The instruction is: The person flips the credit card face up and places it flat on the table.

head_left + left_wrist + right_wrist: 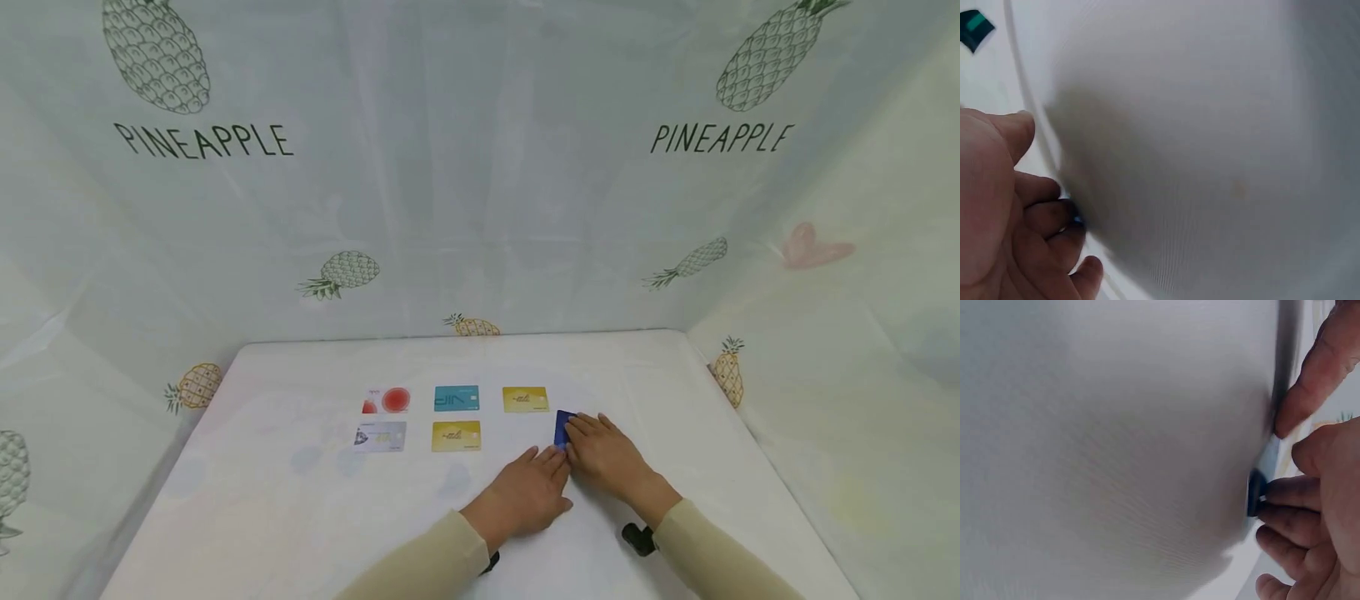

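Observation:
A dark blue card (562, 427) lies at the right end of the front row in the head view, partly hidden beneath my right hand (610, 458). The fingertips of that hand rest on it, fairly straight. In the right wrist view the blue card (1255, 492) shows edge-on at the fingertips, with the thumb apart from it. My left hand (527, 493) reaches in from below, its fingertips right at the card's near edge and close to the right hand's. Loosely bent fingers of the left hand (1041, 231) show in the left wrist view.
Left of the hands, a gold card (456, 436) and a silver-grey card (380, 437) lie flat. Behind them sit a white-and-red card (386, 400), a teal card (456, 398) and another gold card (526, 399). A pineapple-print sheet (480, 192) surrounds the white table (262, 517).

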### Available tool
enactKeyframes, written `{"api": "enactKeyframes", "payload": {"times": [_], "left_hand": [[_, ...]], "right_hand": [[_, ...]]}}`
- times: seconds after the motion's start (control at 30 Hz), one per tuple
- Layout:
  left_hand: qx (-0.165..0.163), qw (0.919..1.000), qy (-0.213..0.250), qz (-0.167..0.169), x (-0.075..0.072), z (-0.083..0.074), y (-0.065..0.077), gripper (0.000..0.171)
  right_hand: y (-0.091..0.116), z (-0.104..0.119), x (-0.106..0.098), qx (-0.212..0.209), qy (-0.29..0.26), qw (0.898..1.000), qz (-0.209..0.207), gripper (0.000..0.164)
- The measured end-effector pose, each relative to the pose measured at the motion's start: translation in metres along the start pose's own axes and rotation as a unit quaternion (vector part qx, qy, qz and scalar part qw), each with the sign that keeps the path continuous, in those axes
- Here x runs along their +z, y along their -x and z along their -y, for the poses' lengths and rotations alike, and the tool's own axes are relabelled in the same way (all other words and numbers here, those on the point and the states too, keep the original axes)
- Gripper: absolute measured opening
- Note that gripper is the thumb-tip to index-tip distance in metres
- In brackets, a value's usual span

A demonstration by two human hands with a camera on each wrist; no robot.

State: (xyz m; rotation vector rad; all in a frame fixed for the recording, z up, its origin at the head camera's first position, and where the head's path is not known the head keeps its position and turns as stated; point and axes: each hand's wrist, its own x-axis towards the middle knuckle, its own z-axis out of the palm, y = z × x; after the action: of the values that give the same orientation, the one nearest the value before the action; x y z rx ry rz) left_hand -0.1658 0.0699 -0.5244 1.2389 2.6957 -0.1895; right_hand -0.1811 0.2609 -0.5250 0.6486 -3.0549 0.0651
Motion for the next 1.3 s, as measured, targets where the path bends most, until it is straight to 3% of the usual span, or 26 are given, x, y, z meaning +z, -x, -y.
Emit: {"api": "enactKeyframes", "payload": {"times": [0.27,0.47,0.6,0.7,0.87,0.97,1.13,1.23,1.3], "left_hand": [[-0.054,0.9975,0.045,0.0,0.003,0.024,0.012,0.067],[-0.082,0.9938,0.075,-0.002,0.006,0.037,0.024,0.074],[-0.08,0.9936,0.079,-0.006,0.008,0.043,0.03,0.074],[-0.076,0.9937,0.082,-0.006,0.007,0.045,0.033,0.073],[-0.078,0.9942,0.073,-0.007,0.006,0.046,0.036,0.07],[-0.076,0.9954,0.049,-0.03,0.005,0.046,0.034,0.065],[-0.083,0.9912,0.009,-0.103,0.006,0.05,0.027,0.051],[-0.1,0.986,0.007,-0.134,0.008,0.054,0.02,0.052],[-0.113,0.9841,0.009,-0.137,0.01,0.056,0.016,0.057]], "right_hand": [[0.012,0.017,0.001,-0.013,0.042,0.999,-0.005,0.04],[0.016,0.032,0.006,-0.071,0.061,0.994,-0.062,0.034],[0.015,0.034,0.004,-0.101,0.047,0.989,-0.098,0.029],[0.012,0.03,0.003,-0.095,0.038,0.989,-0.105,0.031],[0.005,0.017,0.006,-0.056,0.028,0.995,-0.075,0.05],[0.002,0.011,0.007,-0.05,0.016,0.996,-0.07,0.056],[-0.005,0.006,0.005,-0.055,-0.009,0.996,-0.068,0.059],[-0.012,0.007,0.004,-0.051,-0.025,0.997,-0.05,0.059],[-0.016,0.008,0.004,-0.045,-0.033,0.998,-0.034,0.058]]}}
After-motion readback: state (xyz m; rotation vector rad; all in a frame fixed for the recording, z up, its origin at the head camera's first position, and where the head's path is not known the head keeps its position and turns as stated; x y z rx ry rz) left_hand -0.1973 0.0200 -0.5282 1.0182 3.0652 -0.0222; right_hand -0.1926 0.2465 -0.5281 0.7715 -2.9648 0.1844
